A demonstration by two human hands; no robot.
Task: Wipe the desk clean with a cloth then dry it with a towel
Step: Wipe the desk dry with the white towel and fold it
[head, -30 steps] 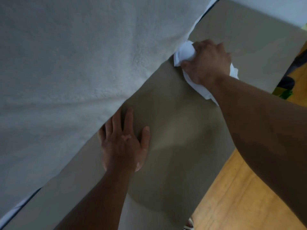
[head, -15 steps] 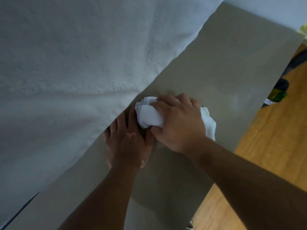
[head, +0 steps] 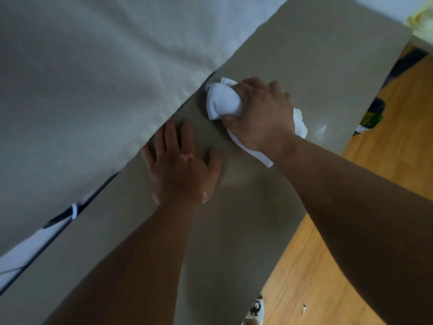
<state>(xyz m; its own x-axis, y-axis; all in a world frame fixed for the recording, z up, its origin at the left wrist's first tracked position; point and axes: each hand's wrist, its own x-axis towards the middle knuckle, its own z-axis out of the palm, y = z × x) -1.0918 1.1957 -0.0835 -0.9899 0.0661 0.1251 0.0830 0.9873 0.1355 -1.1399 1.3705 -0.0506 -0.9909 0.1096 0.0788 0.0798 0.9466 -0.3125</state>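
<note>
A narrow grey-brown desk point(head: 316, 57) runs diagonally from lower left to upper right. My right hand point(head: 260, 113) grips a bunched white cloth point(head: 222, 102) and presses it on the desk near the far edge. My left hand point(head: 182, 170) lies flat on the desk just below and left of the cloth, fingers straight, fingertips near the pale fabric. A faint wet streak point(head: 321, 130) shows to the right of the cloth.
A large pale bed cover point(head: 93, 78) fills the upper left and butts against the desk's far edge. Wooden floor point(head: 386, 137) lies to the right, with a green-and-black object point(head: 372, 116) by the desk's near edge and a slipper point(head: 255, 308) below.
My right hand swept the cloth from the far upper desk down beside my left hand, then back up and to the right a little. My left hand stayed flat.
</note>
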